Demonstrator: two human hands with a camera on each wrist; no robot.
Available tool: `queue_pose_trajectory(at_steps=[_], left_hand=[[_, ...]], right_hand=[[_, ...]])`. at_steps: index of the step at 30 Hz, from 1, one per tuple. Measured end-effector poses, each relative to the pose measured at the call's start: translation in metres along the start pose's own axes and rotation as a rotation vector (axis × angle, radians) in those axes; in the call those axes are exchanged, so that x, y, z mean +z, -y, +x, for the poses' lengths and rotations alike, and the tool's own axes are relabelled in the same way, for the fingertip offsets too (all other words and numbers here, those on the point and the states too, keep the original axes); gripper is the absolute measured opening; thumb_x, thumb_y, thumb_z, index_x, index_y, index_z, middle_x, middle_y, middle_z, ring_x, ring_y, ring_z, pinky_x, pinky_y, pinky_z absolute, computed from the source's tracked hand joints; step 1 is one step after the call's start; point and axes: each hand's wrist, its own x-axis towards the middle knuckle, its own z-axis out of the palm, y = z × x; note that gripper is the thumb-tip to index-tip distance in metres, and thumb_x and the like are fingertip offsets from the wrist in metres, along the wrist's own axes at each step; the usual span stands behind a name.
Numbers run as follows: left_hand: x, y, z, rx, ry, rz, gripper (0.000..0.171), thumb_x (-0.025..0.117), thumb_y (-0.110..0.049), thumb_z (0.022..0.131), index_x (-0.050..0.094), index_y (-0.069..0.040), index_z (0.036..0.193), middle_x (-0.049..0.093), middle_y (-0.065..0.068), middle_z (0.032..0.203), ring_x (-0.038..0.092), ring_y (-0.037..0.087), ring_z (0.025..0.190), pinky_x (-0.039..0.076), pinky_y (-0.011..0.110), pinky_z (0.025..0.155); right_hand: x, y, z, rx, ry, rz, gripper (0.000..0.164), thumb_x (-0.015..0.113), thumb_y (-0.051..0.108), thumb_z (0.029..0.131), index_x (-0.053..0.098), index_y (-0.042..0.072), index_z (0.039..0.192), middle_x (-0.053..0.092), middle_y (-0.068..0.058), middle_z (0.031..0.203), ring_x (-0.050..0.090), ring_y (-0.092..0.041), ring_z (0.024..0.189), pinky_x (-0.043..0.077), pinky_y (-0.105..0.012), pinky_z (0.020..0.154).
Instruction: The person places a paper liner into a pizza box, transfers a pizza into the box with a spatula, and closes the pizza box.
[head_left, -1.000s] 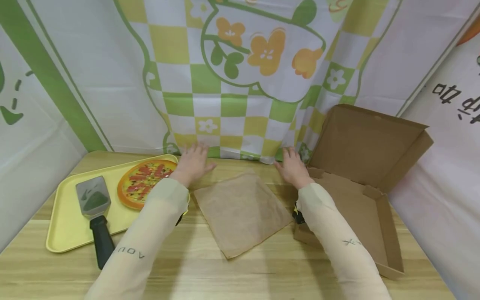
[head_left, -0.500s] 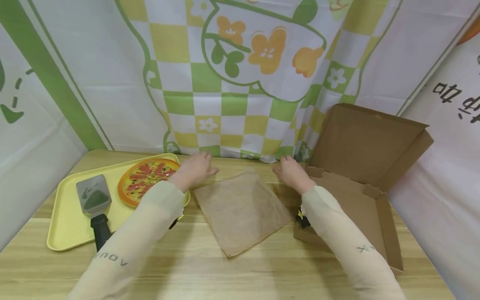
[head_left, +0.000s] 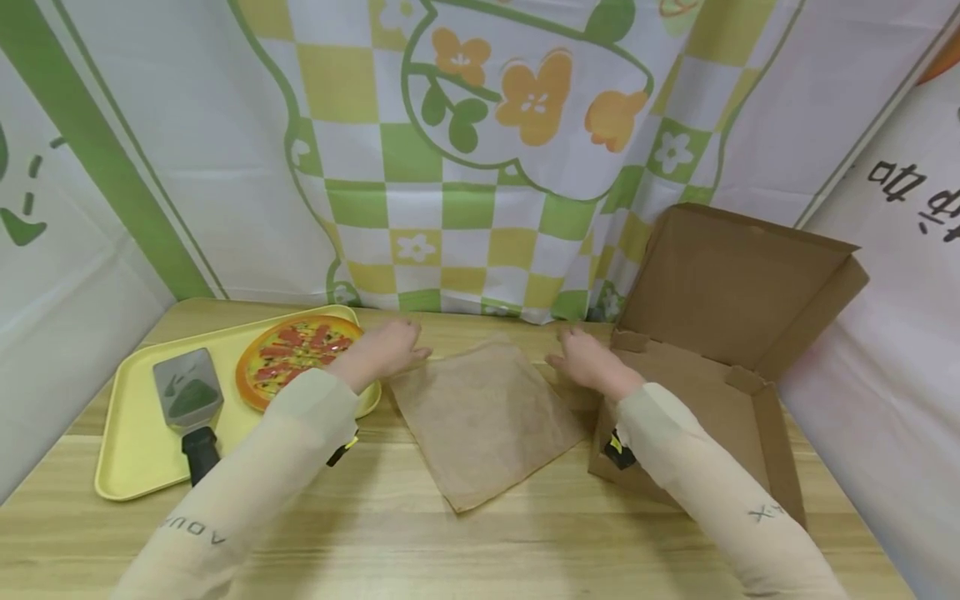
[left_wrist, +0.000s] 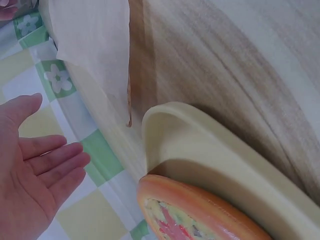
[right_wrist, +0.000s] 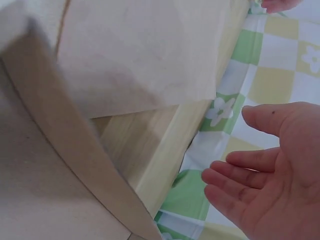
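Observation:
My left hand [head_left: 386, 348] is over the back of the table, beside the right edge of a pizza [head_left: 288, 358]. In the left wrist view its fingers are relaxed and hold nothing. On the opposite side of a square sheet of brown paper [head_left: 487, 433], my right hand [head_left: 588, 360] hovers near an open cardboard pizza box [head_left: 738, 287]. Its palm and loosely bent fingers show bare in the right wrist view. The paper lies flat between both hands, one corner pointing to the front. The pizza sits on a yellow tray [head_left: 135, 446].
A spatula [head_left: 191, 396] with a black handle lies on the tray, its handle partly hidden by the left sleeve [head_left: 217, 508]. A checked, flowered curtain [head_left: 465, 200] hangs along the table's back edge. The box lid stands raised at the right.
Both hands have drawn back from the curtain toward the front and outward a little. Their fingers, spread straight before, are now looser. The paper, tray and box have stayed in place.

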Motion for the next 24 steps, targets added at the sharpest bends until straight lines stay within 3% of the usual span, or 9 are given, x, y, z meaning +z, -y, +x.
queue_pose_trajectory(at_steps=[5,10,16,24], left_hand=[[0.004,0.002,-0.001,0.008,0.015,-0.028,0.039,0.054,-0.029,0.09,0.057,0.008,0.101,0.059,0.022,0.096,0.057,0.036,0.092,0.044,0.047,0.082],[0.008,0.004,0.0,0.019,0.038,-0.066,0.04,0.055,-0.027,0.089,0.058,0.01,0.104,0.061,0.023,0.102,0.057,0.037,0.097,0.043,0.045,0.087],[0.008,0.005,-0.004,-0.01,0.073,-0.143,0.041,0.055,-0.024,0.088,0.056,0.013,0.107,0.058,0.027,0.108,0.054,0.04,0.103,0.041,0.045,0.09],[0.01,0.006,-0.009,-0.042,0.095,-0.191,0.039,0.056,-0.021,0.088,0.058,0.014,0.103,0.059,0.029,0.105,0.055,0.04,0.1,0.043,0.045,0.087]], right_hand=[[0.005,0.002,-0.006,-0.013,0.062,0.022,0.051,0.048,0.024,0.094,0.041,-0.013,0.127,0.041,-0.031,0.13,0.039,-0.042,0.12,0.032,-0.048,0.099],[0.011,0.006,-0.013,0.012,0.104,0.028,0.049,0.047,0.025,0.094,0.043,-0.013,0.125,0.045,-0.029,0.127,0.042,-0.041,0.118,0.034,-0.047,0.098],[0.021,0.007,-0.019,-0.001,0.088,-0.03,0.032,0.053,0.022,0.09,0.058,-0.008,0.098,0.058,-0.023,0.098,0.056,-0.031,0.088,0.044,-0.043,0.081],[0.028,0.005,-0.023,0.024,0.103,0.028,0.025,0.054,0.022,0.09,0.051,0.005,0.071,0.052,-0.008,0.074,0.046,-0.019,0.064,0.041,-0.033,0.061]])
